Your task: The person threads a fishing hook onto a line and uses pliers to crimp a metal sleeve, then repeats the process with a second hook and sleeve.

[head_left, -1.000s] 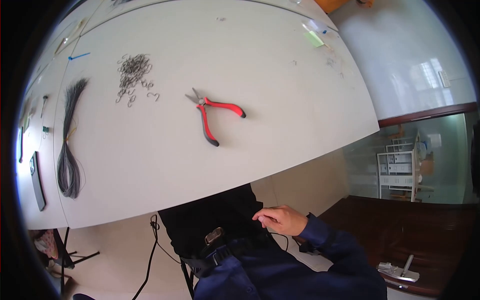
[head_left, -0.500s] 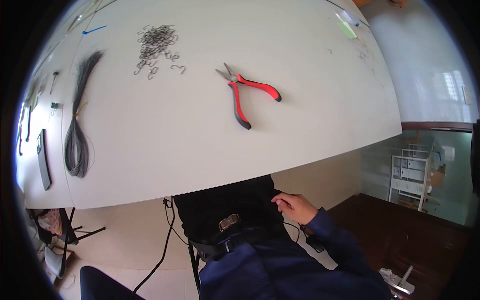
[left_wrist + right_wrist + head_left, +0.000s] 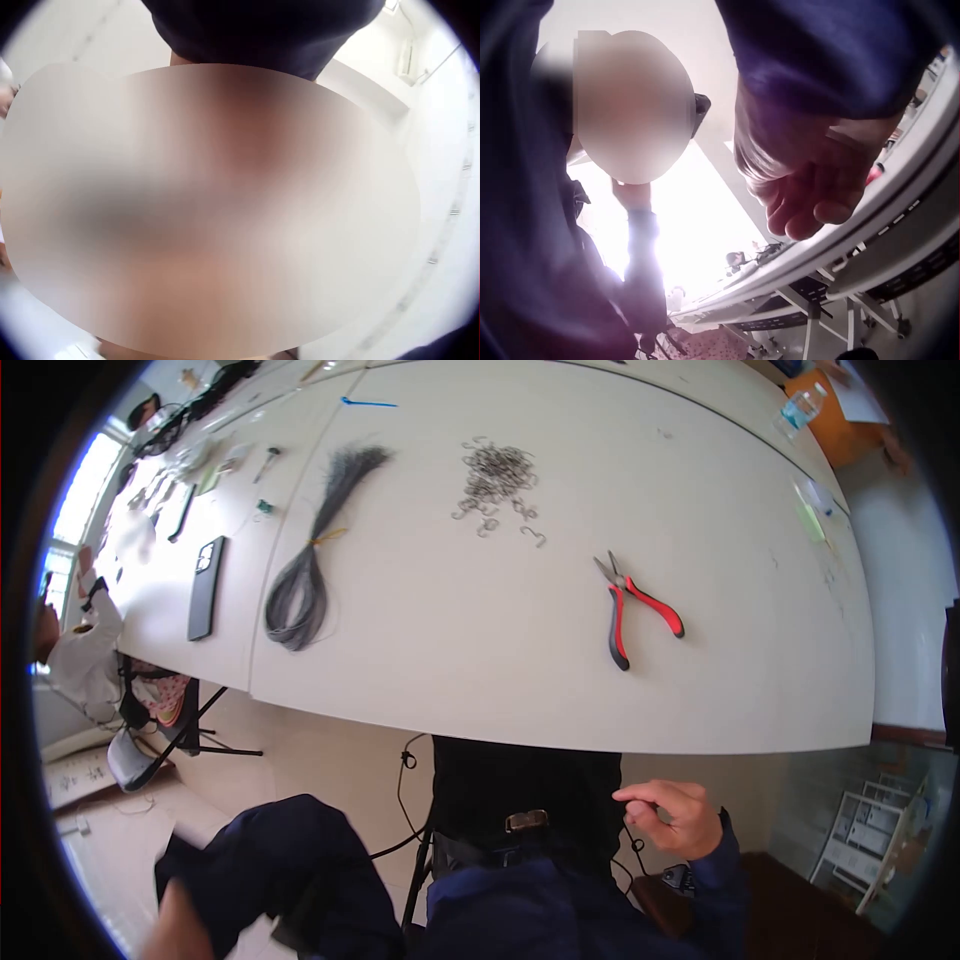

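Observation:
Red-handled pliers (image 3: 620, 595) lie with handles spread on the white table (image 3: 430, 660). Left of them are a heap of small bent wire hooks (image 3: 497, 472) and a tied bundle of grey wire (image 3: 300, 595). The right hand (image 3: 675, 820) hangs above the lap, off the table edge, loosely curled and holding nothing; its bent fingers (image 3: 802, 214) also show in the right wrist view. The left arm is raised, its skin blurred at the head view's lower left. In the right wrist view the left hand (image 3: 632, 195) is up beside a blurred area, its fingers unclear.
A black phone (image 3: 205, 588), a green clip (image 3: 264, 507) and a blue tie (image 3: 368, 403) lie on the left and far side. A bottle (image 3: 802, 408) stands far right. Another person in white (image 3: 88, 650) is at the left, near a folding chair (image 3: 140, 758).
The head view has turned left, so the table items appear further right. The left arm has come up into view at lower left. The right hand remains near the lap, still loosely curled.

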Demonstrator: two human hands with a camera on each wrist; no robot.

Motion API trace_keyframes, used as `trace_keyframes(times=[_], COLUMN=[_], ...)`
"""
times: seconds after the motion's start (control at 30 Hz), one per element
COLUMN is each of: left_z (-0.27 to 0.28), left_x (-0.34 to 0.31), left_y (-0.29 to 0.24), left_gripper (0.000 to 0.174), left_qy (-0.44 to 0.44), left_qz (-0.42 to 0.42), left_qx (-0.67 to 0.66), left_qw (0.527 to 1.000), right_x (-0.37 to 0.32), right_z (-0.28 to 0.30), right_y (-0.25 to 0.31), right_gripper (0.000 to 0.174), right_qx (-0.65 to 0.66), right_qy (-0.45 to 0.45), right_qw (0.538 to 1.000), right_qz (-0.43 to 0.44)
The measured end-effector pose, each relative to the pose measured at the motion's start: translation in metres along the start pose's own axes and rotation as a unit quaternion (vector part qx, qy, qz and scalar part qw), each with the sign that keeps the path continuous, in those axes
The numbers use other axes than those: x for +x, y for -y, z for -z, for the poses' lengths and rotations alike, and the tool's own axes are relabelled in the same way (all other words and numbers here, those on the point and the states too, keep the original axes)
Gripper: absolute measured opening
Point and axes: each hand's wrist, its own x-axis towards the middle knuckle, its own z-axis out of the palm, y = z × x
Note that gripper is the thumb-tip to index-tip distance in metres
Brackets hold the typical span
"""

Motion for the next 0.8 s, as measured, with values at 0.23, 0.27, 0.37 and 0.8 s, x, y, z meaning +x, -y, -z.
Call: trace_keyframes(times=[0.23,0.27,0.37,0.8], left_z=[0.113,0.127,0.153,0.248], left_x=[-0.118,-0.136,-0.173,-0.187], left_y=[0.081,0.084,0.087,0.055], left_gripper=[0.024,0.022,0.016,0.026], left_qy=[-0.251,-0.193,-0.156,-0.214], left_qz=[0.464,0.496,0.488,0.515], left_qx=[0.488,0.574,0.664,0.719], left_qw=[0.696,0.622,0.544,0.415], right_x=[0.040,0.043,0.065,0.089], right_z=[0.037,0.044,0.059,0.052], right_y=[0.031,0.033,0.034,0.015], right_gripper=[0.014,0.015,0.021,0.021], right_qx=[-0.039,-0.030,0.005,0.049], right_qy=[-0.155,-0.173,-0.205,-0.188], right_qw=[0.985,0.984,0.978,0.979], right_qz=[0.063,0.035,-0.028,-0.054])
